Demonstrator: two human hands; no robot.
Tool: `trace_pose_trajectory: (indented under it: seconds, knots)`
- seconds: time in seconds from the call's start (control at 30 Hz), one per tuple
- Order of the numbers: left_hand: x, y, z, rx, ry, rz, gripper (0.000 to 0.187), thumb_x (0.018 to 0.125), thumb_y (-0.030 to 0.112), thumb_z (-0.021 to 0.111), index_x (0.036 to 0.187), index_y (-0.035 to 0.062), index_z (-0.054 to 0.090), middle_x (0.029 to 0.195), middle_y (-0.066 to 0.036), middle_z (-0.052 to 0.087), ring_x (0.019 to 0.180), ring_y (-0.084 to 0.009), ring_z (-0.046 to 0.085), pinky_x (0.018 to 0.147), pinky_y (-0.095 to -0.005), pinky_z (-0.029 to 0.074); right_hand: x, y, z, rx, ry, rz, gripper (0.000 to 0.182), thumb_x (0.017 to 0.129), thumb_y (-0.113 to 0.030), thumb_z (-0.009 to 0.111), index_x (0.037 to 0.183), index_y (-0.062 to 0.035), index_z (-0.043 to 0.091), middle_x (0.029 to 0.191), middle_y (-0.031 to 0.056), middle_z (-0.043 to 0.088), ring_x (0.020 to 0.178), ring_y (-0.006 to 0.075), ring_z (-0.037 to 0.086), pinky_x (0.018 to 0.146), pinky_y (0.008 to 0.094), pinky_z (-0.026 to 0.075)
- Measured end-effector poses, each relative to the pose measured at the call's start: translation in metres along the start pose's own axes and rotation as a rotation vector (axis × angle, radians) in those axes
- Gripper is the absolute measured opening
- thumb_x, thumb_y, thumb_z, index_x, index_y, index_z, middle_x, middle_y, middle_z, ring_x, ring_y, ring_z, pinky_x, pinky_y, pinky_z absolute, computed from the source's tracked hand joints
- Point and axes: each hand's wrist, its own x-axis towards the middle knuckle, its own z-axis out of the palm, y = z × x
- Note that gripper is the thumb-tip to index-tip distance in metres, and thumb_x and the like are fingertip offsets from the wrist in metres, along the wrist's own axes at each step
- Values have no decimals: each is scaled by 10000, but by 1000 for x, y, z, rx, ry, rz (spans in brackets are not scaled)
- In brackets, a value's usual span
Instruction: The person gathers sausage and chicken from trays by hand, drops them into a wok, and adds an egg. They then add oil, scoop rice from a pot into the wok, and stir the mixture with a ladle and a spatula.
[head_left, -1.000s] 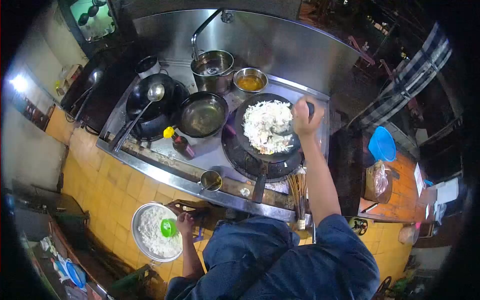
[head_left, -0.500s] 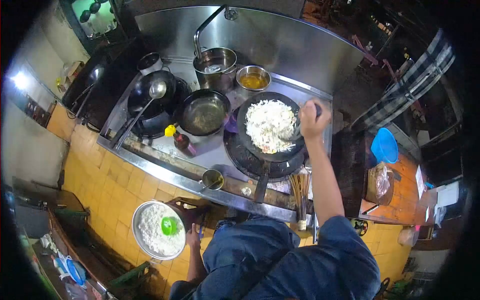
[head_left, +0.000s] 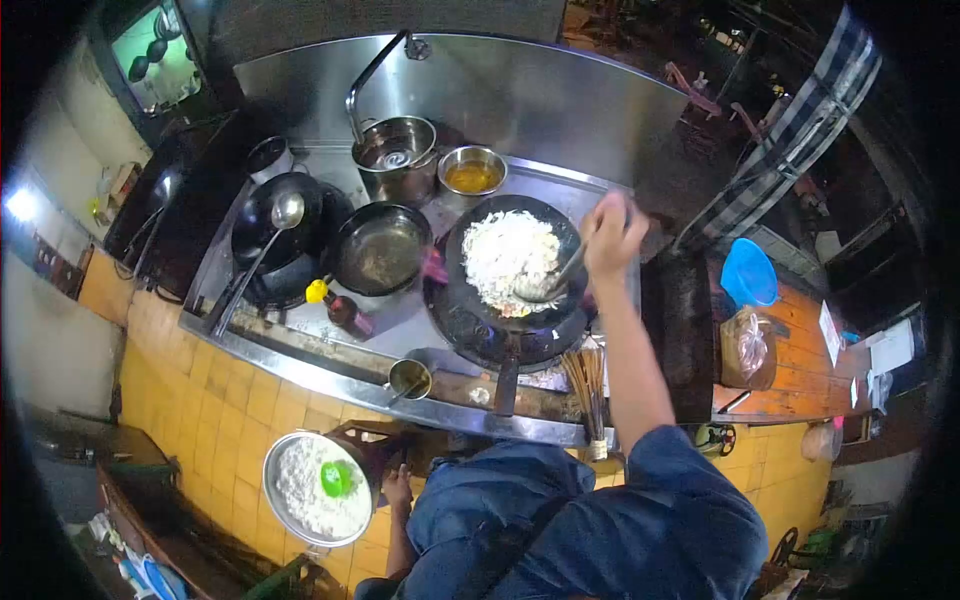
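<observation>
My right hand (head_left: 613, 238) is closed round the handle of a ladle (head_left: 545, 287), whose bowl rests in the white rice (head_left: 511, 256) in a black wok (head_left: 574, 240) on the stove. The wok's handle (head_left: 508, 378) points toward my body, with no hand on it. My left hand (head_left: 398, 486) is low beside a large metal bowl (head_left: 272, 500) of white rice with a green cup (head_left: 336, 478) in it. Its fingers are small and dim, so its grip cannot be made out.
Left of the wok are an empty black pan (head_left: 380, 250), a sauce bottle (head_left: 348, 315), a metal pot (head_left: 397, 182) and a bowl of yellow liquid (head_left: 473, 176). A stick whisk (head_left: 588, 390) stands at the stove's front edge. A blue basin (head_left: 750, 272) is at right.
The ladle's bowl now shows in the rice, near the wok's right side. The stove and its pans have shifted left in view, and the rice bowl sits slightly lower.
</observation>
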Motion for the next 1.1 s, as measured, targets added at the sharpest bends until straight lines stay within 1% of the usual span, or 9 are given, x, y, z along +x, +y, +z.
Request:
trace_pose_trajectory:
  seconds: [0.27, 0.37, 0.6, 0.77, 0.83, 0.9, 0.97, 1.0, 1.1]
  knots:
    - [31, 40, 8, 229, -392, 26, 377, 815, 375, 583, 745, 7, 627, 569, -20, 537, 567, -115, 492, 516, -287, 389, 1, -4, 3, 175, -94, -63, 231, 839, -142, 516, 651, -17, 468, 514, 11, 430, 454, 70, 388, 405, 233, 300]
    - [-1, 153, 23, 241, -677, 21, 367, 828, 370, 574, 792, 12, 645, 598, -17, 565, 568, -118, 508, 532, -270, 397, -2, 38, -13, 27, -134, -57, 244, 824, -115, 432, 589, -46, 427, 481, 17, 392, 401, 91, 359, 380, 240, 288]
    - [10, 180, 144, 146, -1000, 203, 375, 838, 388, 568, 978, 41, 579, 784, -7, 582, 690, -126, 550, 583, -257, 467, -40, 46, -9, -7, -145, -198, 181, 769, -64, 483, 594, -18, 494, 539, 14, 471, 496, 84, 450, 425, 252, 367]
    - [36, 167, 210, -146, -1238, -226, 320, 825, 358, 580, 964, 71, 563, 855, -40, 588, 752, -162, 572, 629, -301, 493, -114, -24, -35, -598, -271, 523, 319, 808, -196, 502, 1086, -40, 524, 1066, 174, 535, 1004, 284, 512, 828, 375, 452]
    - [-2, 214, 201, -183, -1136, -311, 287, 821, 302, 566, 1003, 82, 544, 898, -53, 585, 767, -178, 570, 629, -310, 489, -147, -45, -49, -35, 41, 1180, 378, 809, -188, 520, 1152, -29, 494, 1141, 231, 494, 1107, 329, 469, 764, 435, 481]
    - [-19, 236, 200, -356, -1366, -429, 311, 799, 301, 580, 1029, 96, 539, 881, -49, 597, 759, -188, 573, 638, -307, 484, -188, 35, -99, 190, -42, 1344, 429, 768, -200, 562, 1126, 24, 490, 1125, 243, 494, 1057, 327, 493, 764, 413, 479]
    - [24, 200, 223, -280, -1293, -289, 274, 807, 286, 572, 1017, 111, 551, 783, -33, 590, 685, -166, 562, 589, -273, 468, -205, 51, -121, -806, -403, 970, 419, 755, -214, 562, 1055, 70, 493, 1011, 235, 538, 978, 334, 534, 775, 399, 467]
    - [13, 213, 221, -244, -1260, -384, 217, 810, 282, 567, 958, 124, 548, 726, -19, 558, 627, -150, 534, 542, -265, 444, -205, 51, -133, -1267, -1101, 484, 400, 765, -221, 539, 1027, 77, 499, 908, 230, 567, 869, 359, 559, 782, 396, 452]
    - [-54, 261, 195, -376, -1078, -494, 265, 831, 184, 540, 611, 161, 393, 552, 10, 389, 473, -102, 379, 408, -265, 302, -183, -33, -156, -1448, -909, 443, 493, 733, -284, 572, 1116, 19, 508, 855, 192, 602, 804, 289, 606, 628, 406, 495]
